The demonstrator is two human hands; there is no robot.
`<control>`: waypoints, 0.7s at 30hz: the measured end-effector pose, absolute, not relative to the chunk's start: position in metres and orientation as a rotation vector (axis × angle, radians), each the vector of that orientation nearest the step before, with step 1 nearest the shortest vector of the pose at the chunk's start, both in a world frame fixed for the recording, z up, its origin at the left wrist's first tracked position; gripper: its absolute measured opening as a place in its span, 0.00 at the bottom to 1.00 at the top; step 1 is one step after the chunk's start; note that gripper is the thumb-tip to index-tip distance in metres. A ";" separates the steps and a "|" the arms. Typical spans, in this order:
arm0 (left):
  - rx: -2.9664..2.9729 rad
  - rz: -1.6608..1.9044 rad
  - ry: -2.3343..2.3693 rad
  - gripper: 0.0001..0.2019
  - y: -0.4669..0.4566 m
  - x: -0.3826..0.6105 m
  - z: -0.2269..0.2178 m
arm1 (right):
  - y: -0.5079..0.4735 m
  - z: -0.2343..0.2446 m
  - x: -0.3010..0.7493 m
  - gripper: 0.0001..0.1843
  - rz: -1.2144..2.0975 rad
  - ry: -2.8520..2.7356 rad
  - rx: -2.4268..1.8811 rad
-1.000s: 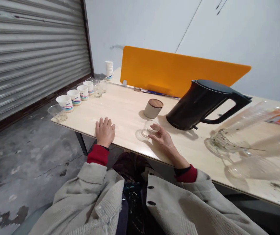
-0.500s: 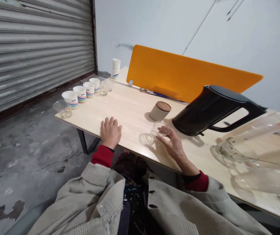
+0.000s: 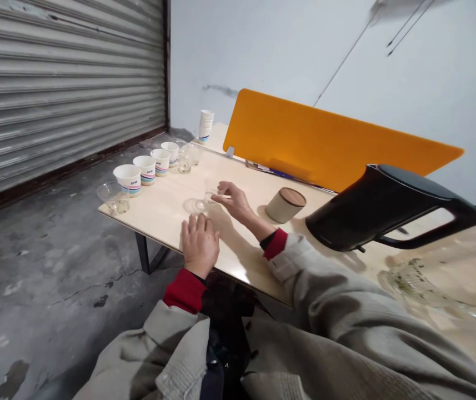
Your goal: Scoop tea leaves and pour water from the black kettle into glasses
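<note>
Resting the left hand [image 3: 199, 244] open and flat on a pale wooden tabletop [image 3: 156, 191], fingers of the right hand [image 3: 234, 200] at the rim of a clear glass [image 3: 201, 204] standing just beyond, grip unclear

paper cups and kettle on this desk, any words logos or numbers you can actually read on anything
Nothing can be read. The paper cup shows only coloured bands, with any print too small to make out. The black kettle shows no lettering, and the papers below the orange divider panel are too blurred.
</note>
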State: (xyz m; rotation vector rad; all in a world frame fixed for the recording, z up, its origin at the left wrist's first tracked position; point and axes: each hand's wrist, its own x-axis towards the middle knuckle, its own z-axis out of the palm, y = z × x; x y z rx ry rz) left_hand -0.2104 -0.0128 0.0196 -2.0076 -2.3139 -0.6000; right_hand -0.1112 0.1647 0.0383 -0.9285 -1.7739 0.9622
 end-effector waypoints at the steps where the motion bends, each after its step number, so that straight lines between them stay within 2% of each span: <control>1: -2.009 -0.601 -2.315 0.25 -0.013 -0.210 0.020 | 0.174 0.033 -0.127 0.33 0.972 -1.786 -0.926; 3: -2.015 -0.609 -2.320 0.25 -0.013 -0.211 0.020 | 0.191 0.023 -0.154 0.27 0.983 -1.807 -0.943; 6: -2.018 -0.623 -2.327 0.25 -0.013 -0.211 0.019 | 0.213 0.015 -0.184 0.23 1.012 -1.825 -0.978; 21: -2.045 -0.675 -2.312 0.24 -0.014 -0.210 0.013 | 0.247 0.021 -0.251 0.21 1.023 -1.868 -1.011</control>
